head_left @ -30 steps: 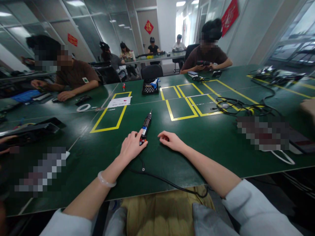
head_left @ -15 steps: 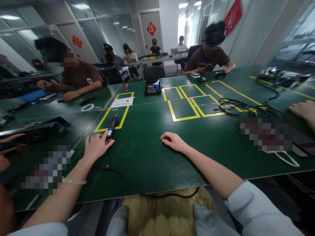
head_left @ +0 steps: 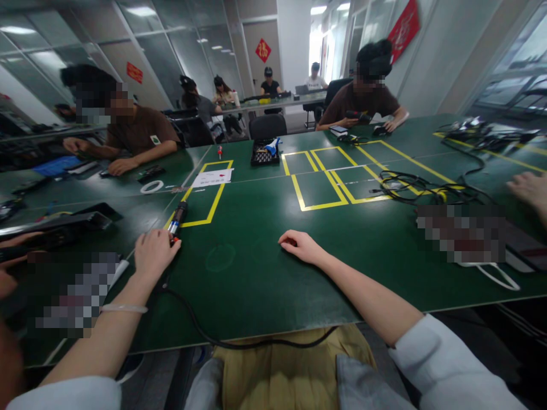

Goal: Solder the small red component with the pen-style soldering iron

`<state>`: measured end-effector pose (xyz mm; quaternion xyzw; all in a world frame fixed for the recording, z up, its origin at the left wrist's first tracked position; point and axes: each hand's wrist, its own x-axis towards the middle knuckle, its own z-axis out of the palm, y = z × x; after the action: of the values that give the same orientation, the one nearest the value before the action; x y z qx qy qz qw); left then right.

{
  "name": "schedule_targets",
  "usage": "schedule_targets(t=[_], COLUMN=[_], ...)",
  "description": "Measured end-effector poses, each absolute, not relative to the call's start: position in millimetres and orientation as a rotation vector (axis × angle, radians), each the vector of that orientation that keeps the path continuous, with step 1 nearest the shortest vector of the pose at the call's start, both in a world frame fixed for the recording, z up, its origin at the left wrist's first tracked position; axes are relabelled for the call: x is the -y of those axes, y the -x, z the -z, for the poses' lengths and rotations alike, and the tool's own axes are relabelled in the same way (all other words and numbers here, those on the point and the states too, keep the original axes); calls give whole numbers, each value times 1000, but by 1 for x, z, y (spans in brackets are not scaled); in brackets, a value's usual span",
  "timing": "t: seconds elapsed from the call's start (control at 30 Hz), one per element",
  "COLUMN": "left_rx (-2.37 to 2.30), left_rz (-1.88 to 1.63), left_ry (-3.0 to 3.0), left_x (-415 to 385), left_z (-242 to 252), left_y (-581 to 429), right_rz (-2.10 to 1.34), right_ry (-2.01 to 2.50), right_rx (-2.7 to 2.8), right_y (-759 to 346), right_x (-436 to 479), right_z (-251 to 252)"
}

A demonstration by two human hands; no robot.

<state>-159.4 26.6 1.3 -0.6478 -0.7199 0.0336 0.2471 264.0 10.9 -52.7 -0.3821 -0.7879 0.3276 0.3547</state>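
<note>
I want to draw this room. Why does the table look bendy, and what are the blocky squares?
Head view: the wide lens bows the green table and tilts the walls; the blocky squares are mosaic blur hiding patches; light reflections glare on the glass wall; the left hand on the screwdriver looks sharp.

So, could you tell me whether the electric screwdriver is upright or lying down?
Lying down: the screwdriver rests lengthwise on the table, the left hand on its rear end.
</note>
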Motion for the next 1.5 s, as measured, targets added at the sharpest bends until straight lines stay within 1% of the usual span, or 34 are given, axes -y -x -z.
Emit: schedule_targets(t=[0.13, 0.23, 0.33, 0.47, 0.53, 0.63, 0.77, 0.93, 1.1, 1.37, 1.5], left_rx=[2015, 2193, 2356, 2280, 2199, 2111, 2035, 2068, 2061, 1940, 1929], left_rz=[-21, 182, 533, 1005, 1144, 1198, 1294, 1535, 1532, 1219, 1210], left_ry=[1786, 1950, 2389, 3000, 3194, 3401, 3493, 3358, 3301, 3328, 3322], left_x=[-28, -33, -35, -29, -24, -17, -13, -14, -13, -4, -4], left_z=[-6, -12, -12, -5, 0, 11, 28, 35, 34, 35, 35], left_y=[148, 117, 66, -11, -40, -66, -70, -60, -57, -59, -59], right_rz=[-846, -847, -848, -912, -999, -1107, -1158, -1136, -1053, -1003, -1033], right_ry=[976, 980, 978, 957, 913, 834, 821, 853, 883, 871, 864], right_rx=[2039, 2042, 2039, 2002, 1960, 1913, 1908, 1900, 1899, 1924, 1939], right_y=[-263, -263, -262, -263, -263, -262, -261, -260, -260, -258, -258], right_x=[-12, -12, -12, -11, -12, -12, -12, -12, -11, -10, -9], right_z=[55, 56, 56, 56, 55, 55, 56, 57, 56, 54, 55])
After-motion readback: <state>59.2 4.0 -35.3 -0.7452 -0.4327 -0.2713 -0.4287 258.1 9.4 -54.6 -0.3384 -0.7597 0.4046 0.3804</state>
